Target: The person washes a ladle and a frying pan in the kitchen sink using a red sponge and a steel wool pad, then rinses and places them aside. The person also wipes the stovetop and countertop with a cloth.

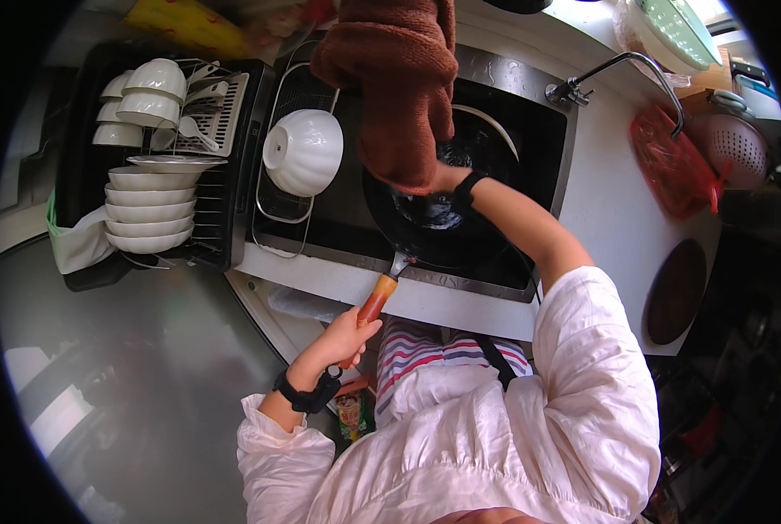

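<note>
My left hand [354, 334] is closed around the orange-brown handle [379, 298] of a dark wok [390, 223]. The wok rests tilted in the black sink [338, 229], with shiny water inside it. Over the wok reaches my right hand [448, 178]; a hanging brown cloth [397, 98] covers its fingers. Whether that hand grips anything cannot be told. To the left of the wok, a white fluted bowl [305, 152] lies on its side on a wire basket [285, 213] in the sink.
A black dish rack [249, 157] at left holds stacked white bowls [149, 196]. The faucet [571, 92] is at the sink's right back corner. Beyond it lie a red plastic bag [675, 164], a pink colander [734, 149] and a dark round board [675, 291].
</note>
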A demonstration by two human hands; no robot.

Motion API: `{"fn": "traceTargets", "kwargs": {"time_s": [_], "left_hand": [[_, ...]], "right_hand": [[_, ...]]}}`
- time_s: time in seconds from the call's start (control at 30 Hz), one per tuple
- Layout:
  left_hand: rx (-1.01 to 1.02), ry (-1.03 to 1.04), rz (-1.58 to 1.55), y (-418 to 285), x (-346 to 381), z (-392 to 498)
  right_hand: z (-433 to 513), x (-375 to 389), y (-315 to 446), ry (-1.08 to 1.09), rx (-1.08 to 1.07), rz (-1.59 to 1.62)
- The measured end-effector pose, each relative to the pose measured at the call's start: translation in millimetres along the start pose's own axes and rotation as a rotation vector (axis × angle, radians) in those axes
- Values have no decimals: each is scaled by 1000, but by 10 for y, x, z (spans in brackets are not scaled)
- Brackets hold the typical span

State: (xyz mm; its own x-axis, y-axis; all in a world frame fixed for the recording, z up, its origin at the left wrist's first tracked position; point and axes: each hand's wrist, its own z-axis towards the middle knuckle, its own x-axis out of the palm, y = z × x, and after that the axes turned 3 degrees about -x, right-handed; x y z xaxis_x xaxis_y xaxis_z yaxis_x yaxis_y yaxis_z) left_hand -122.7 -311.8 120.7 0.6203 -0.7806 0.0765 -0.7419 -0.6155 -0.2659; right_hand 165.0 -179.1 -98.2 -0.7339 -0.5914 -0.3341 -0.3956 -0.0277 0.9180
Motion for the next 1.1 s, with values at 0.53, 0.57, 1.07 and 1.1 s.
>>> {"fn": "traceTargets", "kwargs": {"time_s": [0.53, 0.57, 1.07, 1.1], "left_hand": [[-2, -7, -22, -4, 44, -47], [0, -21, -6, -9, 50, -46], [18, -26, -15, 77, 80, -40], [18, -26, -12, 55, 70, -48]], "right_hand": [[-672, -477, -228, 93, 450, -818], [-420, -387, -270, 53, 404, -652], [-1333, -363, 315, 934, 385, -640], [-1323, -436, 195, 840, 498, -903]]}}
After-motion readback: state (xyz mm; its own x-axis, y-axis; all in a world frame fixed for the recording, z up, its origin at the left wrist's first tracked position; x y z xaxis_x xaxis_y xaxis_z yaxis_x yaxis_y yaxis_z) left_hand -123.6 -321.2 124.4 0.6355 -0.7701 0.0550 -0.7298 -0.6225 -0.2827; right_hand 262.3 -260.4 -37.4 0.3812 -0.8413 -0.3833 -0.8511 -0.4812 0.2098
